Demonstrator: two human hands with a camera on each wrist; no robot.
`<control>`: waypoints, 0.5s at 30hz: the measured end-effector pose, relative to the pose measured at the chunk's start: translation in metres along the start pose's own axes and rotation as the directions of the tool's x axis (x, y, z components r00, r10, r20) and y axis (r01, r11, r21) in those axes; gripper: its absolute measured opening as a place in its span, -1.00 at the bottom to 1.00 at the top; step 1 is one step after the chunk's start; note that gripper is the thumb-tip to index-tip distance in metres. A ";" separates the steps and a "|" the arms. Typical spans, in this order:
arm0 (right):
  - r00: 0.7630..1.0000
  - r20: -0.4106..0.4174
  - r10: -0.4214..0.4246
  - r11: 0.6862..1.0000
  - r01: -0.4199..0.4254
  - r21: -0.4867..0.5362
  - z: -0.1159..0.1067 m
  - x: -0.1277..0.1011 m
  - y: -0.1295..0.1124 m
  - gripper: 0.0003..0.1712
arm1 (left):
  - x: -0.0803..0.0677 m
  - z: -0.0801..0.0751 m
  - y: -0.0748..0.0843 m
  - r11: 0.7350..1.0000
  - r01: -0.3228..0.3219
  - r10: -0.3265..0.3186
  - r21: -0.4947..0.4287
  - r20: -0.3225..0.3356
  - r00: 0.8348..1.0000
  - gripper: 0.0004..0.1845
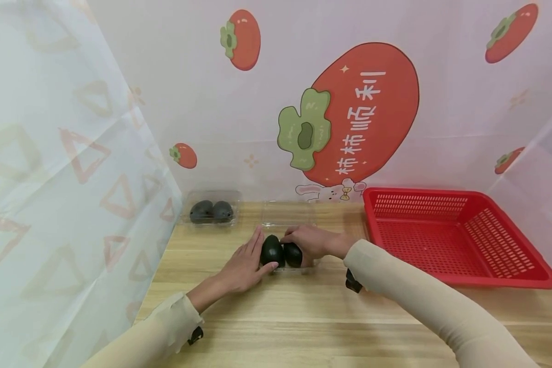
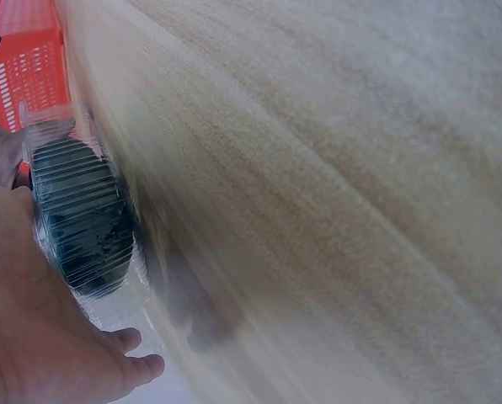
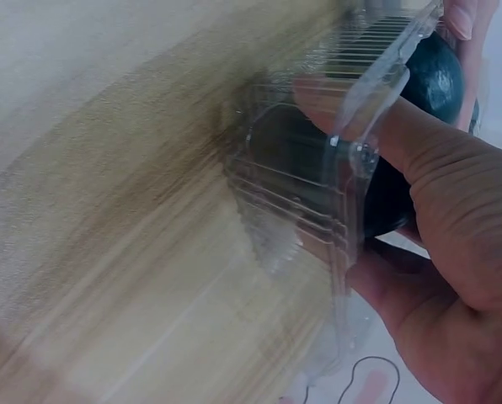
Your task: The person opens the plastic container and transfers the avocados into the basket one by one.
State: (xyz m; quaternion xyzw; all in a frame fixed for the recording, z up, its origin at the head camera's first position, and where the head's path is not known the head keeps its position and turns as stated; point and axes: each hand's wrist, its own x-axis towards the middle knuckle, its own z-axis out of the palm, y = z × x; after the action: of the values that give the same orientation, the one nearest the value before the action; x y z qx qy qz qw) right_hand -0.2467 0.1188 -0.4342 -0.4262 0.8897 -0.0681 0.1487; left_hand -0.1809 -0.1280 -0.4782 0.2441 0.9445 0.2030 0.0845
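Observation:
A clear plastic clamshell box (image 1: 289,219) lies open on the wooden table, its lid flat toward the wall. Two dark oval fruits sit in its near half, the left one (image 1: 272,250) beside the right one (image 1: 293,254). My left hand (image 1: 256,255) rests with straight fingers against the left fruit; in the left wrist view the palm (image 2: 32,337) lies beside the ribbed plastic over that fruit (image 2: 82,215). My right hand (image 1: 300,240) curls over the right fruit. In the right wrist view its fingers (image 3: 419,160) and thumb pinch the box wall (image 3: 318,194) round a dark fruit (image 3: 439,74).
A second clear box (image 1: 211,211), closed with two dark fruits inside, stands at the back left by the curtain. A red slotted basket (image 1: 460,240) occupies the right of the table (image 1: 276,317). A printed cloth backdrop closes off the far side.

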 end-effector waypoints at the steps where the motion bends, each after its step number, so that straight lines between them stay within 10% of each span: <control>1: 1.000 -0.007 -0.004 1.000 0.004 0.008 0.001 -0.001 0.001 -0.04 | 0.000 0.000 0.000 1.000 0.001 -0.001 0.003 -0.001 1.000 0.01; 15: 0.998 -0.057 -0.028 0.993 0.034 0.116 0.002 -0.008 0.010 -0.05 | 0.000 -0.002 0.002 1.000 0.023 -0.023 0.010 -0.004 1.000 0.03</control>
State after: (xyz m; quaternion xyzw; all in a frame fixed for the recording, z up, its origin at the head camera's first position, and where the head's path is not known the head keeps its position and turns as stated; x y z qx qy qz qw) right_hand -0.2484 0.1313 -0.4363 -0.4286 0.8812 -0.1340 0.1475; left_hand -0.1802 -0.1271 -0.4760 0.2335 0.9484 0.1975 0.0839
